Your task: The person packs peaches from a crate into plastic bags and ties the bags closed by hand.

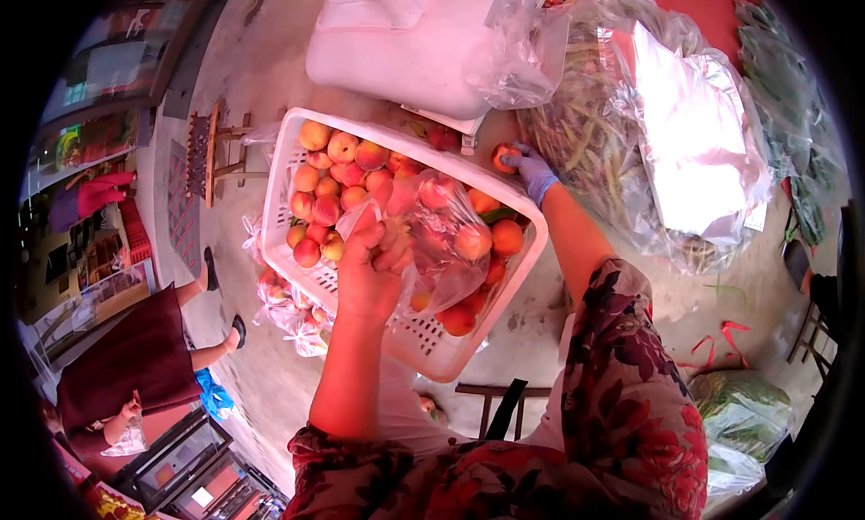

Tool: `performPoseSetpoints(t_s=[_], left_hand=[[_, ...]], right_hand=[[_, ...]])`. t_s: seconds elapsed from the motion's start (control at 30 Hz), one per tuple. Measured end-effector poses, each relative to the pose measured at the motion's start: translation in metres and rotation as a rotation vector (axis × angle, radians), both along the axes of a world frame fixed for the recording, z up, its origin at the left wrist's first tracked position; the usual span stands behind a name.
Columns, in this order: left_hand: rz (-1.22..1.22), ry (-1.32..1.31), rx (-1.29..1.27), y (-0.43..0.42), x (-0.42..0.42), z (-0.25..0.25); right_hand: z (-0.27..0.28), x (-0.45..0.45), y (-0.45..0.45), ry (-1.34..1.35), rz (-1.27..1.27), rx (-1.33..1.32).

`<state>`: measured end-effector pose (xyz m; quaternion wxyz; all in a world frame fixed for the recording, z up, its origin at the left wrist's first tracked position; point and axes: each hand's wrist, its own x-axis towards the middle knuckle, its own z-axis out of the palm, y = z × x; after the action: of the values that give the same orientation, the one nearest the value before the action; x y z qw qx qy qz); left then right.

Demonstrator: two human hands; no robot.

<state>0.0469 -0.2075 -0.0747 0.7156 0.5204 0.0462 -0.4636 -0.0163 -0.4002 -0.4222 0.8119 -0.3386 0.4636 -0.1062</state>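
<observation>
My left hand [372, 263] is closed on the gathered top of a clear plastic bag [432, 250] with several peaches inside. The bag rests over a white plastic basket [403, 140] of loose red and yellow peaches [342, 149]. In a bluish glove, my right hand [533, 170] reaches past the basket's far right rim, its fingers around a single peach [504, 158]. The gloved palm is turned away from view.
Behind the basket stands a large white container [396, 51]. Plastic-wrapped greens [586, 123] lie at the right, with a silvery sheet [689, 132] on top. A wooden stool [216, 155] stands to the left. A person in a dark dress [126, 376] is at the lower left.
</observation>
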Motion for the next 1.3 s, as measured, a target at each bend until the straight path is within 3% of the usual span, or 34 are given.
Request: performPoseSetpoints(t_s=[0.27, 0.33, 0.4, 0.47, 0.53, 0.6, 0.67, 0.77, 0.8, 0.83, 0.9, 1.0, 1.07, 1.17, 1.3], left_hand=[[0.038, 0.016, 0.000, 0.004, 0.008, 0.004], [0.036, -0.012, 0.065, 0.009, 0.009, 0.005], [0.052, -0.055, 0.227, 0.013, 0.006, 0.016], [0.064, -0.030, 0.286, 0.020, 0.000, 0.024], [0.068, -0.036, 0.294, 0.033, -0.005, 0.029], [0.104, -0.056, 0.294, 0.046, -0.009, 0.037], [0.129, -0.070, 0.283, 0.061, -0.015, 0.043], [0.111, -0.090, 0.262, 0.084, -0.026, 0.053], [0.120, -0.093, 0.263, 0.090, -0.031, 0.055], [0.127, -0.097, 0.259, 0.096, -0.036, 0.057], [0.116, -0.127, 0.253, 0.111, -0.040, 0.059], [0.151, -0.108, 0.174, 0.132, -0.036, 0.058], [0.215, -0.053, 0.151, 0.145, -0.025, 0.053], [0.336, -0.003, 0.176, 0.154, -0.017, 0.054], [0.380, -0.099, 0.150, 0.171, 0.007, 0.067]], right_hand=[[-0.027, -0.001, 0.012, 0.240, 0.411, -0.558], [-0.009, -0.006, 0.006, 0.285, 0.513, -0.680], [0.010, -0.008, 0.003, 0.234, 0.519, -0.539], [0.047, -0.007, -0.003, 0.091, 0.459, -0.339], [0.080, -0.008, -0.011, -0.011, 0.408, -0.422], [0.139, -0.017, -0.014, -0.135, 0.269, -0.293], [0.183, -0.028, -0.007, -0.274, 0.198, -0.545], [0.271, -0.045, 0.032, -0.438, 0.453, -0.696], [0.299, -0.051, 0.054, -0.508, 0.668, -0.714], [0.322, -0.057, 0.080, -0.502, 0.810, -1.050], [0.319, -0.065, 0.133, -0.332, 0.828, -1.650], [0.282, -0.071, 0.166, 0.107, 0.837, -2.239], [0.301, -0.061, 0.151, 0.340, 1.374, -1.625], [0.313, -0.058, 0.130, -0.331, 0.583, -0.522], [0.375, -0.035, 0.132, -0.239, 0.525, -0.568]])
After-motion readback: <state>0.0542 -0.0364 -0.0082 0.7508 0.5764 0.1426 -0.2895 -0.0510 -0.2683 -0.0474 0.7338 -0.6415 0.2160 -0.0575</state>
